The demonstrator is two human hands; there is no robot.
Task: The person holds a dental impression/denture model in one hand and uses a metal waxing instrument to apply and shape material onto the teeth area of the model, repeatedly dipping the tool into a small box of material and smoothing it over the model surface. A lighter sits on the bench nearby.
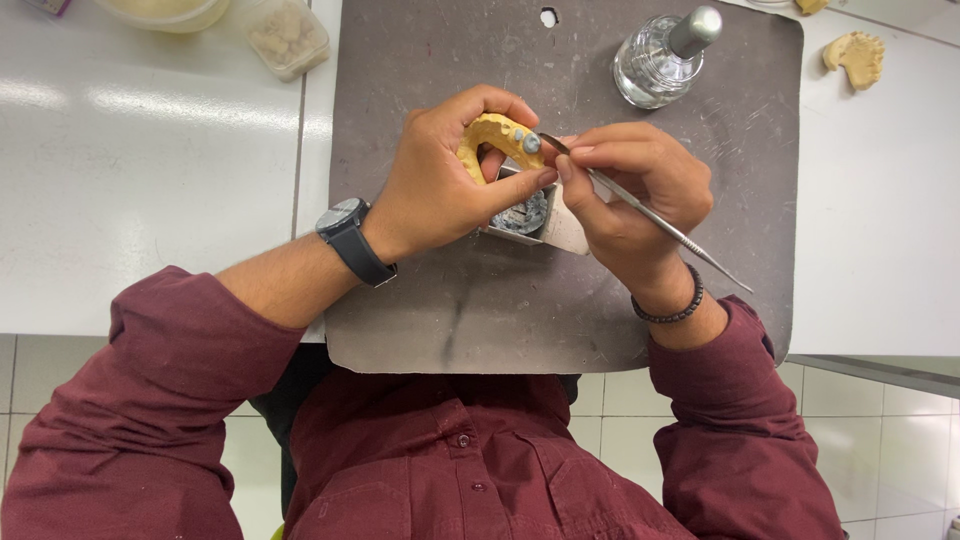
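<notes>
L hand (445, 185) was curled around a yellow dental cast (495, 135), thumb and fingers clamped on its arch w/ two grey tooth caps facing up; R hand (635, 195) pinched a thin metal carving tool (650, 215) pen-style, tip touching the cast by the caps. Cast looked like stone/plaster: stiff, light, prob brittle & chippable, so best gripped by the thick outer base, not the teeth. Arch's open end pointed toward the person; the tool's long axis ran diagonal from the cast down toward the R wrist. Both were held just above the middle of the grey work mat (400, 300), over a small white box (540, 220). A glass bottle (665, 60) stood at the mat's far R corner, a 2nd cast (858, 55) just beyond the mat's R edge, plastic tubs (285, 35) off its far L corner.
</notes>
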